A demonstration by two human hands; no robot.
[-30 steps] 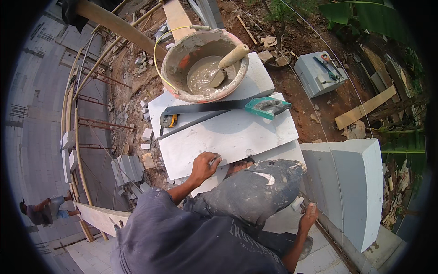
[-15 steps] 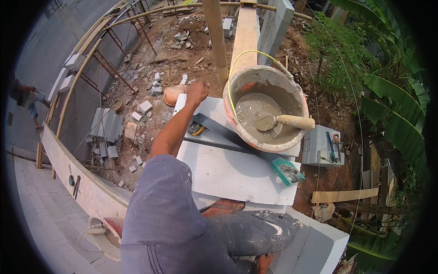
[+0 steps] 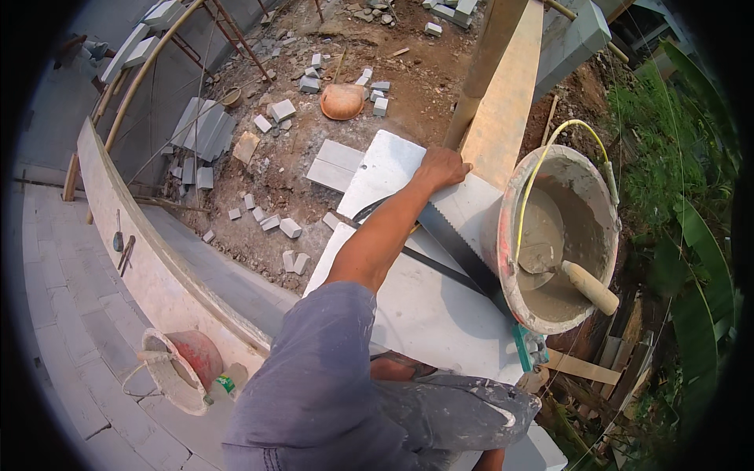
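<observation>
Bucket (image 3: 589, 208): R of fingers
Saw (image 3: 459, 247): nr fingers, part-hid by forearm (image 3: 381, 243)
L hand (image 3: 442, 169): curled on block (image 3: 385, 161), can't tell grip
Chg: was over bowl (image 3: 342, 103), now by plank (image 3: 506, 94)

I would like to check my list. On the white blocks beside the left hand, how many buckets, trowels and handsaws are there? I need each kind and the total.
Bucket: 1
Trowel, inside the bucket: 1
Handsaw: 1
Total: 3

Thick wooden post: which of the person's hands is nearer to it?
Left. The left hand is close by the lower visible end of the wooden post; the right hand cannot be made out anywhere near it.
</observation>
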